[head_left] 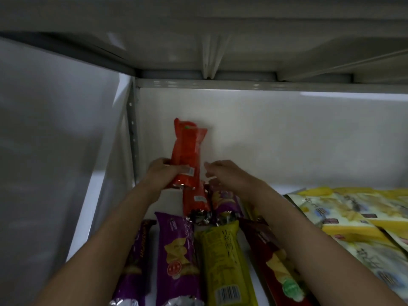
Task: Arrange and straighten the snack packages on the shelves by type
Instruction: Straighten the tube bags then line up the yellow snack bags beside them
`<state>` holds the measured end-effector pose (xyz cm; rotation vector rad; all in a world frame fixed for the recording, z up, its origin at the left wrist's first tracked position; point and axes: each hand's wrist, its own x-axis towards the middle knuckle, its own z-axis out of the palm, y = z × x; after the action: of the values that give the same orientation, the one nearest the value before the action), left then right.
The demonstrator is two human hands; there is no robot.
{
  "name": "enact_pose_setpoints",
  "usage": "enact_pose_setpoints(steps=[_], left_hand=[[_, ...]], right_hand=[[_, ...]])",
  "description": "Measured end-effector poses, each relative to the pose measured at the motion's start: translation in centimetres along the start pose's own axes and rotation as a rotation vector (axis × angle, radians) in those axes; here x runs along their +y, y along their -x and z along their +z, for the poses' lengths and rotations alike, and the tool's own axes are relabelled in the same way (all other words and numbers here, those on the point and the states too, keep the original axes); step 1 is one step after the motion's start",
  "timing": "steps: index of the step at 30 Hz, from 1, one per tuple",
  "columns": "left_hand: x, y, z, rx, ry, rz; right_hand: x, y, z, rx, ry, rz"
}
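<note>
My left hand (162,173) grips a long orange-red snack package (187,151) by its lower end and holds it upright near the shelf's back wall. My right hand (225,175) hovers just to its right with fingers apart, holding nothing. Below the hands a second red package (196,200) lies flat beside a purple one (226,200). Nearer to me lie a purple package (178,255), another purple one (134,263) at the left, a yellow-green one (223,261) and a dark red one (276,263), all lengthwise on the white shelf (154,208).
Yellow and pale flat snack bags (353,217) are stacked at the right of the shelf. The white back wall (287,140) and a grey side panel (55,151) enclose the bay. The upper shelf's underside (220,51) hangs close overhead.
</note>
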<state>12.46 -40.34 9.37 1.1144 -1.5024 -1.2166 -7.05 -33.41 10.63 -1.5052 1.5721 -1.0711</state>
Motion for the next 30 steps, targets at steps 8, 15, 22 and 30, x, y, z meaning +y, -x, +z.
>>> enact_pose_setpoints(steps=[8,15,22,30], left_hand=[[5.2,5.2,3.3,-0.263,0.070,0.187],[5.7,5.8,4.6,-0.297,0.081,0.178],[5.7,5.3,4.9,-0.356,-0.015,0.152],[7.1,5.3,3.8,-0.412,-0.084,0.204]], right_hand=[[-2.1,3.5,-5.4,-0.051,-0.290,-0.120],[-2.3,5.8,-8.7,-0.193,-0.291,-0.171],[-1.4,5.1,-9.1,-0.138,-0.101,-0.170],[-1.0,4.8,-8.8,-0.023,-0.131,-0.220]])
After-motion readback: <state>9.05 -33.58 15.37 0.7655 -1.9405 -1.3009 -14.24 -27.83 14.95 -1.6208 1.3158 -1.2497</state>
